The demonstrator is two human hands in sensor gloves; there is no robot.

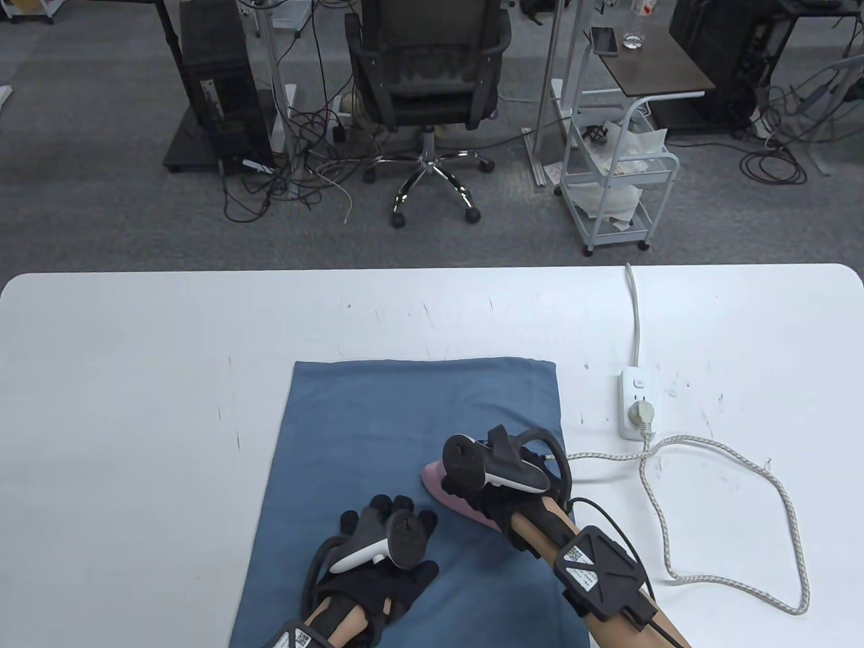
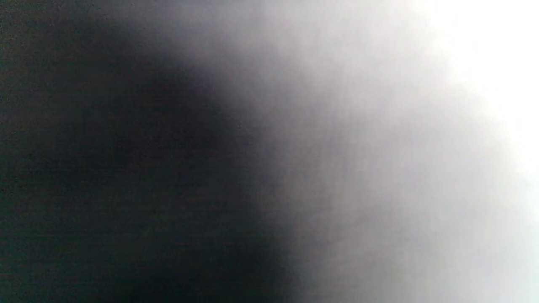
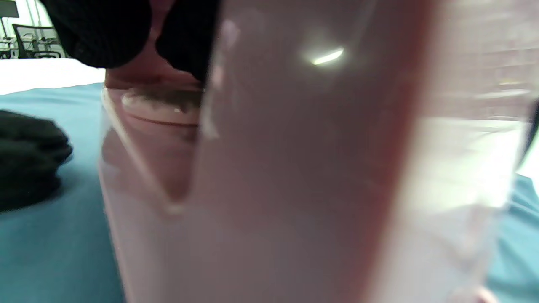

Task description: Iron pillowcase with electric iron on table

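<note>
A blue pillowcase (image 1: 405,432) lies flat on the white table (image 1: 135,378). My right hand (image 1: 499,486) grips the handle of a pink electric iron (image 1: 449,496), whose sole rests on the pillowcase's right half. The iron's pink body (image 3: 273,189) fills the right wrist view, with my gloved fingers (image 3: 97,29) at the top and the cloth (image 3: 50,252) below. My left hand (image 1: 385,553) rests flat, fingers spread, on the pillowcase's near part, left of the iron. It also shows in the right wrist view (image 3: 29,155). The left wrist view is a dark blur.
A white power strip (image 1: 636,403) lies right of the pillowcase with the iron's plug in it. The iron's braided cord (image 1: 756,472) loops over the table's right side. An office chair (image 1: 428,74) and a white cart (image 1: 617,182) stand beyond the far edge.
</note>
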